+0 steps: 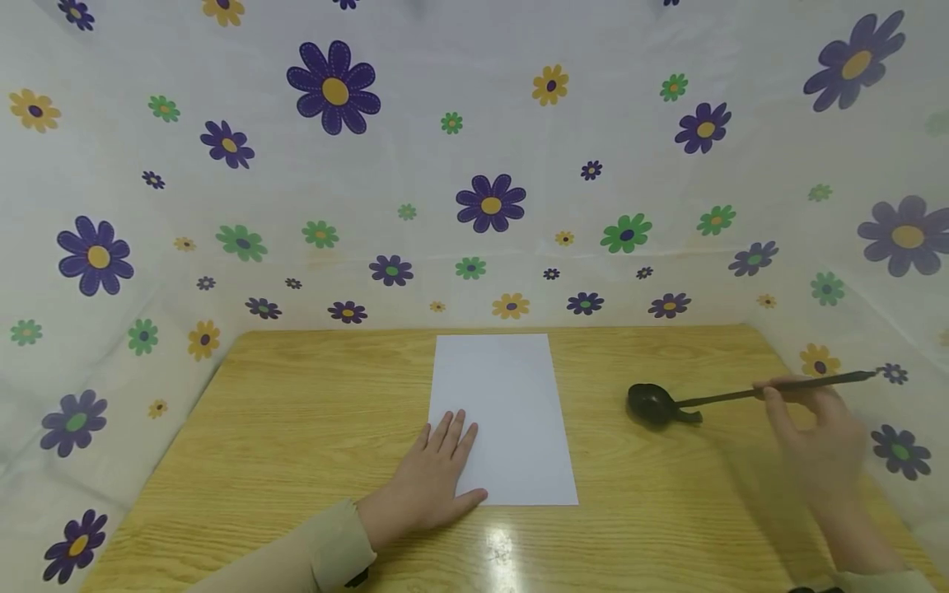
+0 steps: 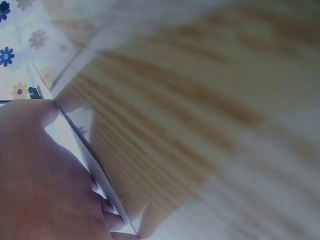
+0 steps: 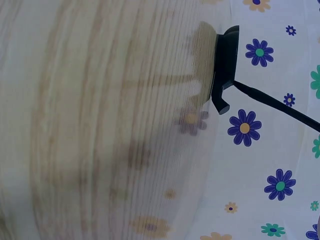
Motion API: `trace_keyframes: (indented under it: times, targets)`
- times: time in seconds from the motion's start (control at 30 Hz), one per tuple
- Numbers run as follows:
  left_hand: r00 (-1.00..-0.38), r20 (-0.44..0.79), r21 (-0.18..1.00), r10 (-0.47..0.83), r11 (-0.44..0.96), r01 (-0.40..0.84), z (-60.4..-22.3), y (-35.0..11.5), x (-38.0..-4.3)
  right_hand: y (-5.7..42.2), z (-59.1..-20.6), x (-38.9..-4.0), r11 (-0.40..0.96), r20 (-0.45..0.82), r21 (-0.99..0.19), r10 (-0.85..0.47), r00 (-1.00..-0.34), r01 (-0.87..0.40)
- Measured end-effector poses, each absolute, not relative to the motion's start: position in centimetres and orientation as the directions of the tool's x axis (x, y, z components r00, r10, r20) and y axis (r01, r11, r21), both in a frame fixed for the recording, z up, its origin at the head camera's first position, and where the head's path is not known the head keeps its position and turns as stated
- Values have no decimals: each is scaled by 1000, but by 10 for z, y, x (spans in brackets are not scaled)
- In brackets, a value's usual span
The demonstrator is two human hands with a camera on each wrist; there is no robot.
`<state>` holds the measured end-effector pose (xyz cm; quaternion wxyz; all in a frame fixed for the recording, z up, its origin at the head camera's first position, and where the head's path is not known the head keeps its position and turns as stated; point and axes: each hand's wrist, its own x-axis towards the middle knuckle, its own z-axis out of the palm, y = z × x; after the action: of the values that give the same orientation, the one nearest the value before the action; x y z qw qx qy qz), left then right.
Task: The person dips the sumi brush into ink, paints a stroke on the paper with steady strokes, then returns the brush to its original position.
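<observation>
Pinching a black ladle [image 1: 651,405] with a rounded bowl, short curved prong and long thin handle: right hand [image 1: 821,445], thumb and fingers on the outer half of the handle. Bowl points left, over the right part of a yellowish wood-grained table [image 1: 319,403]; whether it touches the wood, cannot tell. Left of the ladle, well apart, a rectangular white sheet of paper [image 1: 511,412] lies on the table. Left hand [image 1: 437,478], fingers spread, rests across the sheet's lower left edge. Surround: white cloth [image 1: 415,148] printed with purple, yellow and green flowers.
</observation>
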<state>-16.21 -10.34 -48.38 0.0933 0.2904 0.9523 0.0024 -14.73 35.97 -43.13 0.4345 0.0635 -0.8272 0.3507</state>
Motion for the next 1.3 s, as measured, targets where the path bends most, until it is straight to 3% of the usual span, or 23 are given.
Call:
trace_keyframes:
  times: [0.17,0.43,0.8,1.07,1.3]
  targets:
    - [-817,-182,64,548,835,546,-484,-104,-162,363,-430,-146,743,753,-541,219,-621,-394]
    - [-813,-193,47,550,833,552,-484,-104,-162,370,-430,-145,725,777,-552,269,-569,-411]
    - [-814,-199,19,545,833,553,-488,-104,-163,361,-428,-146,720,762,-551,228,-606,-421]
    - [-815,-189,13,547,832,555,-492,-105,-163,372,-431,-143,761,794,-511,239,-560,-399]
    - [-813,-188,10,551,829,560,-491,-104,-164,366,-428,-143,711,785,-542,238,-572,-448]
